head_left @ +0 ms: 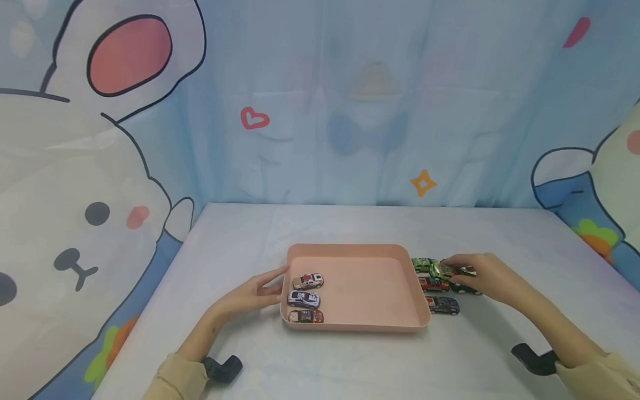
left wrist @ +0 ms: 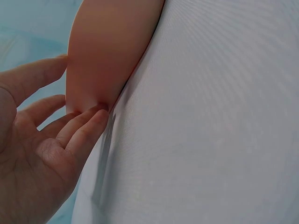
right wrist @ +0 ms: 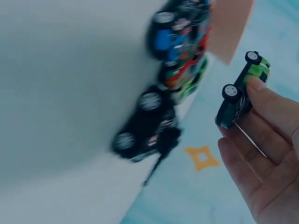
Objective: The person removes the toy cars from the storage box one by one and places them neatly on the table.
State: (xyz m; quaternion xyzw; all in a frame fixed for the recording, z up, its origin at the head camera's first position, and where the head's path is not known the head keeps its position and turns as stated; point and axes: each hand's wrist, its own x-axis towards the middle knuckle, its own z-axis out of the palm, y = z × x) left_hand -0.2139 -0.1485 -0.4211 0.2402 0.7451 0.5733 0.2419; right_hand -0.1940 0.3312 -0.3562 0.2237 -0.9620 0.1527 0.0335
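Observation:
A pink tray [head_left: 370,289] lies on the white table with three toy cars at its left side: a white one [head_left: 308,281], a blue-and-white one [head_left: 304,300] and a brown-and-red one [head_left: 306,316]. My left hand [head_left: 247,294] touches the tray's left wall with extended fingertips, also seen in the left wrist view. Just right of the tray, my right hand [head_left: 495,278] pinches a green toy car [right wrist: 257,72] between thumb and fingers. In the right wrist view this car is raised off the table, its wheels facing the other cars.
Beside the tray's right wall stand another green car [head_left: 422,265], a red car [head_left: 434,284], a dark blue car [head_left: 442,305] and a black car [right wrist: 147,123] with a thin rod sticking out. A patterned blue curtain [head_left: 300,155] hangs behind the table.

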